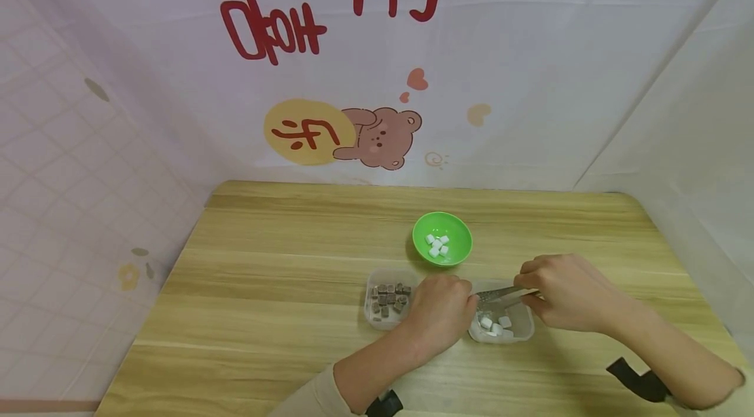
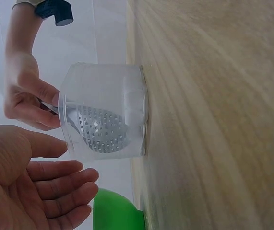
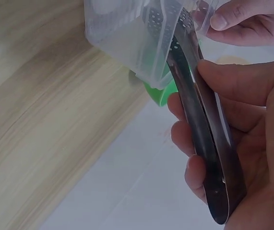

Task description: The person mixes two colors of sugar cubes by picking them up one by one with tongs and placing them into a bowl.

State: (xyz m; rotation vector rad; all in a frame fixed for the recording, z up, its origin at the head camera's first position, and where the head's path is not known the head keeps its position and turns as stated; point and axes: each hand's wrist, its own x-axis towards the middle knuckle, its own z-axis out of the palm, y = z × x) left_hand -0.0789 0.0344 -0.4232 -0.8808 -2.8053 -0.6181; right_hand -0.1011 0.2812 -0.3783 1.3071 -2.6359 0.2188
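My right hand [image 1: 562,292] grips metal tongs [image 3: 208,129], their perforated heads reaching down into a clear plastic container [image 1: 527,337]. Several white cubes [image 1: 497,329] lie on that container's floor. At its left side my left hand [image 1: 438,312] pinches the rim between thumb and fingers, with the other fingers loosely extended in the left wrist view. Whether a cube sits between the tongs' heads cannot be told. Behind the hands stands a green bowl [image 1: 421,247] with several white cubes [image 1: 437,245] in it.
A second clear container [image 1: 371,276], holding several brownish-grey cubes [image 1: 385,299], stands left of my left hand, which partly covers it. Everything rests on a wood-grain table [image 1: 265,286]. A printed white cloth [image 1: 518,57] hangs behind the table.
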